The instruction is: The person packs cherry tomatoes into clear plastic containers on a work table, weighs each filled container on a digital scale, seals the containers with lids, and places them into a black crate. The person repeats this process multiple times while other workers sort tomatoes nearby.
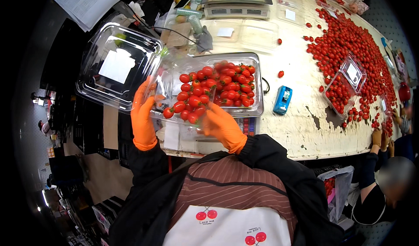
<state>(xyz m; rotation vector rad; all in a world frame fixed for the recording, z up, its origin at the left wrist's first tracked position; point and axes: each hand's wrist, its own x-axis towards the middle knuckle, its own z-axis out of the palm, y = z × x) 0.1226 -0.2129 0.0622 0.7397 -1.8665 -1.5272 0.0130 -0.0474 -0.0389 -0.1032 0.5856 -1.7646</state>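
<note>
A clear plastic clamshell box [159, 89] is tilted before me, its lid [94, 65] folded back to the left with a white label. Red cherry tomatoes [194, 101] fill its right part. My left hand [144, 117], in an orange glove, grips the box at the side by the lid hinge. At the front right of the box is my right hand [226, 130], also orange-gloved. Its fingers are smeared by motion beside the tomatoes. Behind and partly under the box, a metal tray [261, 78] on a scale [249, 126] bears more tomatoes.
Right of the tray lie a blue tape dispenser [283, 100] and a loose tomato [281, 74]. A big tomato heap [349, 41] covers the table's right side, with an open clamshell [340, 91] on it. Another scale [237, 11] stands behind. A co-worker's hands [380, 137] reach in at right.
</note>
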